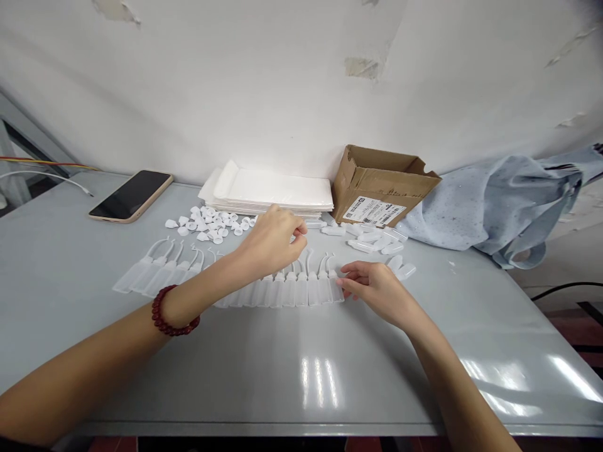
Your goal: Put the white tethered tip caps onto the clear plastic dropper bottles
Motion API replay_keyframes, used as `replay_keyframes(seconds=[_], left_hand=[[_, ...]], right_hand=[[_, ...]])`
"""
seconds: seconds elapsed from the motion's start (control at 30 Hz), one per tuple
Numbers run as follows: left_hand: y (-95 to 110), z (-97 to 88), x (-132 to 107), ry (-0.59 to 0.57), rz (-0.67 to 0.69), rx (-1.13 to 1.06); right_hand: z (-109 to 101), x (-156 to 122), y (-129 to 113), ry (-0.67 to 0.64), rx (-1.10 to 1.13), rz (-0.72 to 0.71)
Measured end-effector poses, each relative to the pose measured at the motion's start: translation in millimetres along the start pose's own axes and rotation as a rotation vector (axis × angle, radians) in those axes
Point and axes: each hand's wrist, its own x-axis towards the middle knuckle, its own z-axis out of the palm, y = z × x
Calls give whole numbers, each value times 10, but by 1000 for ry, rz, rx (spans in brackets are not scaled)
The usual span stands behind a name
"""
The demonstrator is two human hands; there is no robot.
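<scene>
A row of small translucent squeeze bottles (301, 290) with thin curved spouts lies across the table, spouts pointing away from me. My left hand (276, 242) is above the middle of this row, its fingers curled and pinched together. Whatever is between those fingertips, if anything, is hidden. My left forearm covers part of the row. At the right end, my right hand (374, 285) has its fingers stretched out and apart, the thumb touching the edge of the last bottle (336, 291). Left of my forearm, more spouted bottles (162, 273) lie side by side.
Behind the row are loose white caps (207, 221), a stack of white envelopes (273, 191) and scattered translucent bottles (370, 237) without spouts. A cardboard box (386, 182) stands against the wall. A phone (132, 196) lies left; light-blue fabric (471, 207) drapes the right side.
</scene>
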Motion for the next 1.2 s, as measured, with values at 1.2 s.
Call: replay_keyframes(seconds=[1.2], left_hand=[[-385, 198, 111, -131, 355, 222]], right_hand=[[-108, 425, 462, 536, -680, -386]])
